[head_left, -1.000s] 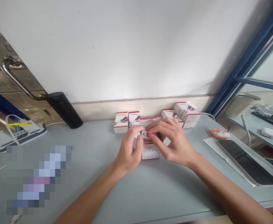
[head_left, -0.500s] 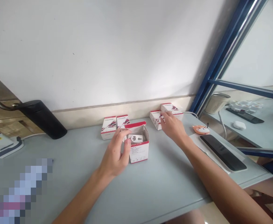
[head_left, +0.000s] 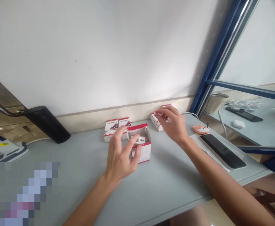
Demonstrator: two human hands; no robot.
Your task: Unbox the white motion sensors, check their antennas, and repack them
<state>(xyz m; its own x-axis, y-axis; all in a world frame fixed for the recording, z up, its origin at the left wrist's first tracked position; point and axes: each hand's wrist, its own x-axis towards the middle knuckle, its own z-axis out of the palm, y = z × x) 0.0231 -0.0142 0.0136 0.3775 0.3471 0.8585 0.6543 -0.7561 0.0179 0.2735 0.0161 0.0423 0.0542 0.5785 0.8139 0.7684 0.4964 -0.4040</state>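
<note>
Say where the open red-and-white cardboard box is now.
In the head view, the open box stands just below centre on the grey tabletop, partly behind the left hand, in front and right of two similar boxes.

Soft light, wall (head_left: 118,56) shaded at right, lower-left pixelated

The open box (head_left: 145,152) and right hand (head_left: 174,125) flank a free gap.
</note>
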